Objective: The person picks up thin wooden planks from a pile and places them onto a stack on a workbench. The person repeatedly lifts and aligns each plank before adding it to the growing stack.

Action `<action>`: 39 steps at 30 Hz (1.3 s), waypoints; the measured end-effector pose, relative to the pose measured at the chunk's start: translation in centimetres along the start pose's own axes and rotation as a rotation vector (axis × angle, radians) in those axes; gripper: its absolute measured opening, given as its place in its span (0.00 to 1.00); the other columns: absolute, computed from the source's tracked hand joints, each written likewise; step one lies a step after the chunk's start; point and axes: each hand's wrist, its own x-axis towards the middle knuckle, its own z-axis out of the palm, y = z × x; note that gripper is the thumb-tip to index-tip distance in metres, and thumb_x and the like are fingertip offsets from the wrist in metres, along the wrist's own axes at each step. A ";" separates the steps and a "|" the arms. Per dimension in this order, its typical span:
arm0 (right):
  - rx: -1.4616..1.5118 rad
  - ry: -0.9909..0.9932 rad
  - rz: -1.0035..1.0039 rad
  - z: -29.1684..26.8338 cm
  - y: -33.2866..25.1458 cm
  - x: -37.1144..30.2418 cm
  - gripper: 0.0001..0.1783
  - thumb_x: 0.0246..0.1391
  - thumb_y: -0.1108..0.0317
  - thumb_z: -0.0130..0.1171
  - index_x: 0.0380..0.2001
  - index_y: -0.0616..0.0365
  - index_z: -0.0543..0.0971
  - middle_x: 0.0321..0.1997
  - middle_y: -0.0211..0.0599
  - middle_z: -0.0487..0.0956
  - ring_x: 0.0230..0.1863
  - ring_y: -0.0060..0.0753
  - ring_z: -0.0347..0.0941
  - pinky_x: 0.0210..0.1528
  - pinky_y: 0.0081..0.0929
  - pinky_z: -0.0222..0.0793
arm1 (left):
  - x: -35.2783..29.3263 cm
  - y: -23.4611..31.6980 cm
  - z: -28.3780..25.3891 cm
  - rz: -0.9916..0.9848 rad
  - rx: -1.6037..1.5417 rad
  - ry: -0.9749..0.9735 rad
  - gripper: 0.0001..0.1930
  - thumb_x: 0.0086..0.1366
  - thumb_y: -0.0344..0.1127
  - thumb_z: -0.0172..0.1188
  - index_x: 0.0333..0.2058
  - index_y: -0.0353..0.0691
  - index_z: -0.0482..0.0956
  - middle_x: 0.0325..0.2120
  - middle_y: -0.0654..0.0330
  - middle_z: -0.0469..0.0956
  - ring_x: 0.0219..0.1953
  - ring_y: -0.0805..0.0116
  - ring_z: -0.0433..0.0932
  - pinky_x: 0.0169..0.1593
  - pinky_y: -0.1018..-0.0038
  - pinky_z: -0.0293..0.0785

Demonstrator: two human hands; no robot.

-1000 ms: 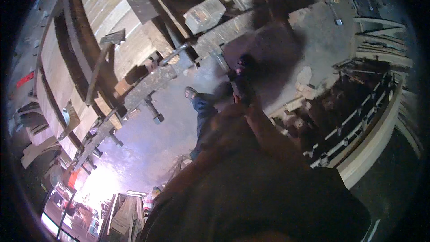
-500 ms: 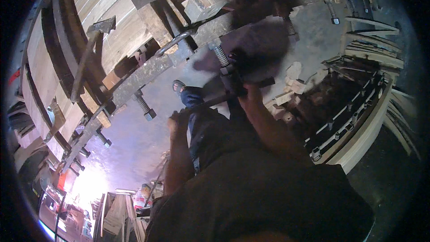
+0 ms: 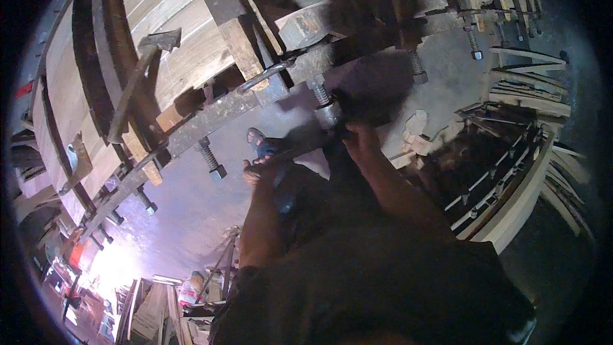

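Note:
A dark long-handled socket wrench (image 3: 300, 149) runs across in front of my body. Its metal socket (image 3: 329, 115) sits on the end of a threaded bolt (image 3: 319, 92) that sticks out from the steel clamp rail (image 3: 214, 114). My left hand (image 3: 254, 172) is closed around the handle's left end. Nearer the socket, my right hand (image 3: 362, 143) grips the other side of the handle. Shadow hides part of the handle and the right fingers. More bolts, one of them a square-headed bolt (image 3: 212, 160), stick out along the rail.
A hammer (image 3: 137, 80) lies on the curved wooden planks (image 3: 182, 16) beyond the rail. To the right are wood offcuts (image 3: 418, 134) and a long curved board (image 3: 520, 198). Bright light falls at lower left, near stacked timber (image 3: 156, 313). A sandaled foot (image 3: 255, 135) stands below.
The wrench handle's far right end, visible past my right hand before, no longer shows clearly. The socket has come into the light. My view has shifted slightly; both hands stay at the handle.

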 end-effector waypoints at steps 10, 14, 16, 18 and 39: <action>0.245 -0.268 -0.140 -2.7 2.0 3.0 0.21 0.54 0.60 0.57 0.49 0.56 0.74 0.50 0.39 0.77 0.51 0.45 0.75 0.56 0.44 0.71 | 4.8 19.3 -3.9 -0.700 -0.222 -0.167 0.18 0.75 0.48 0.36 0.34 0.44 0.69 0.28 0.69 0.73 0.40 0.68 0.71 0.57 0.59 0.61; 0.073 -0.367 -0.043 -3.3 0.4 2.8 0.22 0.55 0.59 0.55 0.51 0.58 0.74 0.49 0.41 0.77 0.51 0.45 0.74 0.56 0.43 0.70 | 5.2 24.6 -5.6 -1.004 -1.463 0.493 0.19 0.75 0.49 0.35 0.36 0.42 0.68 0.32 0.65 0.75 0.41 0.67 0.72 0.58 0.62 0.61; -0.165 -0.464 -0.082 -3.3 -0.8 2.1 0.23 0.56 0.59 0.54 0.52 0.59 0.73 0.49 0.42 0.77 0.51 0.45 0.74 0.56 0.43 0.69 | 4.0 23.0 -6.2 -1.005 -1.772 0.691 0.18 0.75 0.48 0.35 0.36 0.42 0.69 0.32 0.65 0.76 0.41 0.67 0.73 0.58 0.63 0.62; -0.355 -0.529 -0.164 -3.9 -1.5 2.4 0.24 0.57 0.58 0.53 0.53 0.60 0.73 0.48 0.43 0.77 0.50 0.45 0.74 0.56 0.42 0.69 | 4.5 24.3 -6.5 -1.005 -1.867 0.787 0.18 0.75 0.50 0.36 0.34 0.43 0.66 0.30 0.65 0.72 0.39 0.66 0.71 0.53 0.62 0.63; 0.519 -0.215 0.194 -6.3 3.4 6.2 0.12 0.60 0.65 0.53 0.45 0.56 0.76 0.44 0.36 0.80 0.46 0.38 0.77 0.51 0.39 0.75 | 5.5 28.6 -7.7 -1.067 -1.842 0.736 0.16 0.75 0.50 0.42 0.42 0.43 0.67 0.36 0.56 0.71 0.33 0.56 0.71 0.44 0.56 0.69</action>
